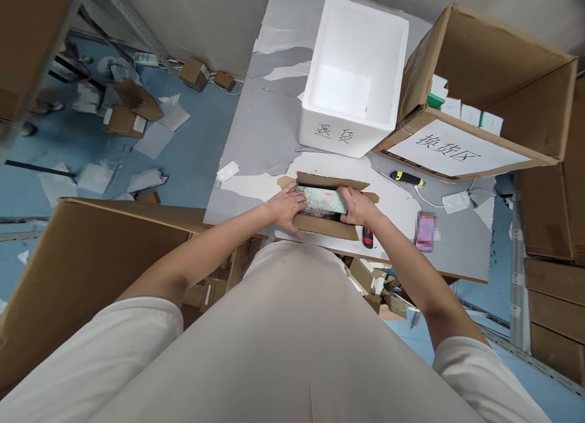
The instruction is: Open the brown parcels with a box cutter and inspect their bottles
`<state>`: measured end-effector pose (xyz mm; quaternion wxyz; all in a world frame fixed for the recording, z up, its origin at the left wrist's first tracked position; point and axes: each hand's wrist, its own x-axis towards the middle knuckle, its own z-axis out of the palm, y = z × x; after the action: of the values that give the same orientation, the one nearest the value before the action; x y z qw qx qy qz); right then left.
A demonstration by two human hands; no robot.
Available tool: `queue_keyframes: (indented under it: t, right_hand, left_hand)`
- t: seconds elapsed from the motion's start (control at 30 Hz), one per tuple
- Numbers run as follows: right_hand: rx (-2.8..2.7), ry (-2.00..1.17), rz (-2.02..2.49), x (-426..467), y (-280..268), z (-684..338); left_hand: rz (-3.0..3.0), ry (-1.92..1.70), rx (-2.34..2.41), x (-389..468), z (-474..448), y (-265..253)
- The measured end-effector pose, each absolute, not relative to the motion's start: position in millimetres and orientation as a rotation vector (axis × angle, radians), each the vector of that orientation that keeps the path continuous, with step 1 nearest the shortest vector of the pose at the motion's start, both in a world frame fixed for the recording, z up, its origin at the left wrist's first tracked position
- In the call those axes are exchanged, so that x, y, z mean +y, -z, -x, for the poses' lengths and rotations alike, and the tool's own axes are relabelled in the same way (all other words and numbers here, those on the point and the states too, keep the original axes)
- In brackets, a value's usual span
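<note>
A small open cardboard box [329, 227] lies near the front edge of the table, its flaps spread outward. Inside it is a pale green box [326, 197], with clear plastic wrapping [312, 202] over its left part. My left hand [286, 206] grips the left end of the cardboard box, thumb low at the front flap and fingers reaching over the wrapping. At the other end, my right hand [359, 206] has its fingers curled around the right end of the pale green box. Parts of the fingertips are hidden inside.
Behind stand a white foam box [311, 123] and a large carton [414, 81] holding several small boxes. A red-black cutter [367, 237], a yellow-black cutter [406, 178] and a blurred pink item [426, 231] lie to the right. A big carton [114, 258] stands at left.
</note>
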<state>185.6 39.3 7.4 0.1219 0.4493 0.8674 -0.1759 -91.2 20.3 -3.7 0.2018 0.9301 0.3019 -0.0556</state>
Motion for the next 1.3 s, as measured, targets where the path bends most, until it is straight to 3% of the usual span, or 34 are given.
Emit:
queue_keyframes:
  t: [0.27, 0.5, 0.8, 1.3]
  right_hand:
    - [2.780, 0.746, -1.807, 38, -18, -208]
    - [2.833, 0.644, -1.490, 26, -13, -197]
    - [2.779, 0.654, -1.484, 30, -28, -190]
    - [3.047, 0.047, -1.691, -6, -171, -244]
  left_hand:
    - [-2.627, 0.182, 0.889, 15, 96, 4]
    - [-2.670, 0.101, 0.921, -1, 99, 8]
    - [-2.838, 0.128, 0.832, 0, 99, 14]
    - [-2.767, 0.016, 1.278, 85, 62, 35]
